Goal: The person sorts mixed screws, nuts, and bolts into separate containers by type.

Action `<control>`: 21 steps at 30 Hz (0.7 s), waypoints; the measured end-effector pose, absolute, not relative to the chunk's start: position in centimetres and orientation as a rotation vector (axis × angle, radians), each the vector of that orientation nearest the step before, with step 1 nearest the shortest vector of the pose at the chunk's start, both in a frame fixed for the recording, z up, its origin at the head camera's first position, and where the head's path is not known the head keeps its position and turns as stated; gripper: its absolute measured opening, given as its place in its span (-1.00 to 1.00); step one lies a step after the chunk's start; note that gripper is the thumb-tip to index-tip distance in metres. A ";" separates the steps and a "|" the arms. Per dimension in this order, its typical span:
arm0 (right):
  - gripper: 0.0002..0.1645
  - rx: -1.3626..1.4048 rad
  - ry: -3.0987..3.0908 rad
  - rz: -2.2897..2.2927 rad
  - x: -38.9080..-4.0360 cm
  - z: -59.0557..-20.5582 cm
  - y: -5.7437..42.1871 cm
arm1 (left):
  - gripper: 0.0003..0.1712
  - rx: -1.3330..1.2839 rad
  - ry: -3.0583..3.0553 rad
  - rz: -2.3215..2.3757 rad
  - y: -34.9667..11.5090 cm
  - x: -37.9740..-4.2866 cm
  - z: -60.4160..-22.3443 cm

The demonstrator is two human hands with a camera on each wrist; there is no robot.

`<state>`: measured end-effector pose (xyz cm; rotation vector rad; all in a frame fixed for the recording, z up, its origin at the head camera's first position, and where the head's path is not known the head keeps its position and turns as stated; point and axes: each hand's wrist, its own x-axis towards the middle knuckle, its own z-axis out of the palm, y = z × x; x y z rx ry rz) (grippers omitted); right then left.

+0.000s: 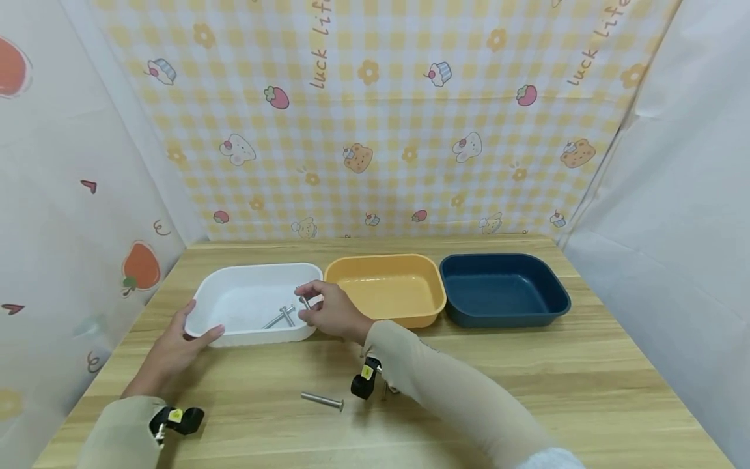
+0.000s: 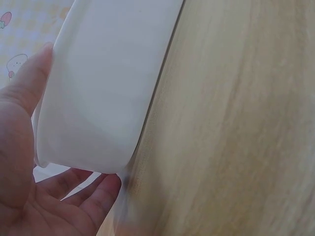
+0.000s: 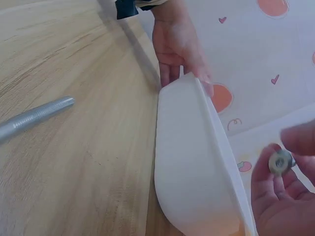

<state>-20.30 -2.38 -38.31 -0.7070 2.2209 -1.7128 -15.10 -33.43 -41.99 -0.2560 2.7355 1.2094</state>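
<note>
At the left stands a white plastic bin [image 1: 234, 339], its near-left corner held by my left hand [image 1: 176, 348], with the thumb along the front rim. In the left wrist view, the fingers [image 2: 101, 196] press against the bin's end wall. My right hand [image 1: 334, 309] pinches a metal bolt [image 1: 305, 303] over the right end of this bin. The right wrist view shows the round, recessed head of the bolt [image 3: 280, 162] between thumb and fingers. Crossed bolts [image 1: 284, 316] lie on the bin's floor.
A loose bolt [image 1: 322, 400] lies on the wooden table [image 1: 263, 430] in front. More metal [image 1: 389, 389] shows partly behind the right wrist's camera. A yellow bin [image 1: 387, 296] and a dark blue bin [image 1: 504, 319] stand in a row to the right of the white one.
</note>
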 end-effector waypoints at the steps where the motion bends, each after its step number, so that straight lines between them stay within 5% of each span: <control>1: -0.57 -0.703 2.208 -1.705 -20.4 -38.3 -2.4 | 0.28 -0.259 2.733 1.208 -33.4 -15.1 -42.0; 9: -0.25 -0.609 2.019 -1.733 -21.2 -38.3 -3.1 | 0.28 -0.261 2.734 1.202 -33.4 -15.2 -42.2; 21: -0.55 -0.582 2.169 -1.563 -22.0 -38.9 -4.6 | 0.29 -0.260 2.742 1.218 -33.4 -15.2 -42.3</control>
